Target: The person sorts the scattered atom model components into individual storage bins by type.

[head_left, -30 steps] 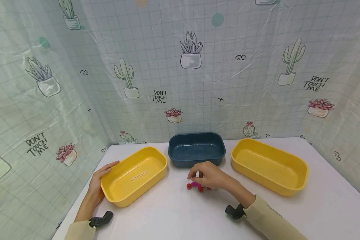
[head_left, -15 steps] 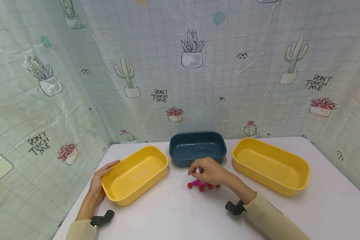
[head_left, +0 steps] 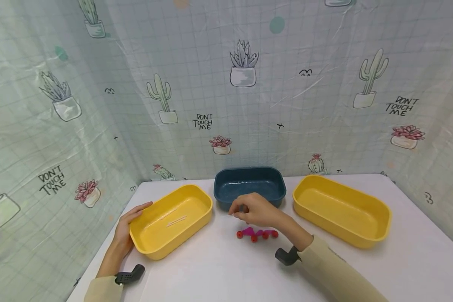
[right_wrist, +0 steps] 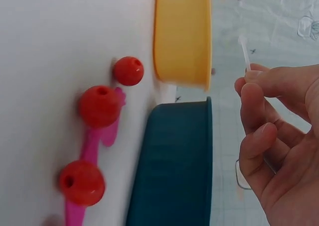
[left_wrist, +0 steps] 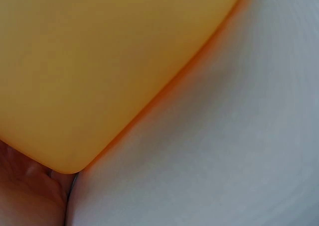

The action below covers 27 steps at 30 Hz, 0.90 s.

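Note:
My right hand (head_left: 254, 209) pinches a thin white cotton swab (right_wrist: 245, 52) between thumb and index finger, its other fingers loosely bent. It is raised in front of the blue bin. Below it on the table lie magenta plastic pieces (head_left: 249, 231) with several red balls (right_wrist: 99, 106); the balls have holes. At the left, my left hand (head_left: 123, 228) rests along the outer side of a yellow bin (head_left: 173, 243), fingers fairly straight by its rim and thumb hidden. Several more cotton swabs (head_left: 176, 221) lie on that bin's floor.
A dark blue bin (head_left: 226, 205) stands at the back middle of the white table (head_left: 196, 277). To its right sits a second yellow bin (head_left: 332, 222), set at an angle. A curtain (head_left: 196, 63) printed with cactus pots hangs behind the table and along both sides.
My right hand has moved up and slightly left with the cotton swab, uncovering the magenta pieces and red balls beneath. The left hand stays at the yellow bin.

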Tool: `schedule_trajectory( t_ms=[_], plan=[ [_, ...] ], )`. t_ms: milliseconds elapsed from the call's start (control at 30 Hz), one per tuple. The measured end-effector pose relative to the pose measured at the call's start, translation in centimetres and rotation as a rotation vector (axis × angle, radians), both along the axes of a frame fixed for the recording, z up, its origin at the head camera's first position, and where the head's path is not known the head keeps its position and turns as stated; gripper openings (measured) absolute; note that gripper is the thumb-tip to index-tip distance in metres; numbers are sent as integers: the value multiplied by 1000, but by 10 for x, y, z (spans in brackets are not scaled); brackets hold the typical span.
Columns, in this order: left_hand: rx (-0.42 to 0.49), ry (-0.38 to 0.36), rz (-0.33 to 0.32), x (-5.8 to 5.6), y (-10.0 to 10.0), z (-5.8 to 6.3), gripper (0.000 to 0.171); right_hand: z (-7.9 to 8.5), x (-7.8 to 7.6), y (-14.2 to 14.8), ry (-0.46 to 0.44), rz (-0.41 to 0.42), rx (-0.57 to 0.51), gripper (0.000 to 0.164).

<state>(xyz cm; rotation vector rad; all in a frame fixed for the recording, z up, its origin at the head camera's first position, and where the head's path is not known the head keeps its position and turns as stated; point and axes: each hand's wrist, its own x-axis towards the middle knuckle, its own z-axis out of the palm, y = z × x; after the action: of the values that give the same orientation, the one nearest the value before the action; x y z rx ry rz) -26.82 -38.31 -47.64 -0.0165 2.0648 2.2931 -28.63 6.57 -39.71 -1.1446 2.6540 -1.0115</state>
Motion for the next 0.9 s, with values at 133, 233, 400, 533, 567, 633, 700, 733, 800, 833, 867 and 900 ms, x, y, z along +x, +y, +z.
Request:
schedule_trajectory(
  t_ms=[133,233,400,533,567,633,700,733,800,833,867,900],
  plan=[
    [3,1,0,-1,0,0,48,4,-2,-6,5,4,-19,12],
    [6,3,1,0,0,-1,48,6,-5,-10,13,7,-33,12],
    [10,5,-2,0,0,0,48,10,-9,-17,27,-4,-20,12],
    [14,4,-11,0,0,0,48,11,-11,-22,15,-13,-4,11],
    [15,4,-13,0,1,0,48,12,-12,-24,10,-15,0,10],
    [16,4,-15,1,1,1,48,12,-13,-27,19,-9,3,9],
    [19,4,-16,0,1,1,48,14,-15,-30,35,1,6,9],
    [18,5,-14,1,1,2,48,14,-15,-32,47,4,7,9],
    [15,5,-10,1,1,2,48,16,-17,-36,70,9,9,9],
    [15,5,-10,1,1,2,48,16,-18,-38,77,9,11,9],
    [15,5,-8,1,1,2,48,17,-19,-40,79,8,16,9],
    [17,7,-8,1,1,2,48,17,-20,-42,83,5,19,9]
  ],
)
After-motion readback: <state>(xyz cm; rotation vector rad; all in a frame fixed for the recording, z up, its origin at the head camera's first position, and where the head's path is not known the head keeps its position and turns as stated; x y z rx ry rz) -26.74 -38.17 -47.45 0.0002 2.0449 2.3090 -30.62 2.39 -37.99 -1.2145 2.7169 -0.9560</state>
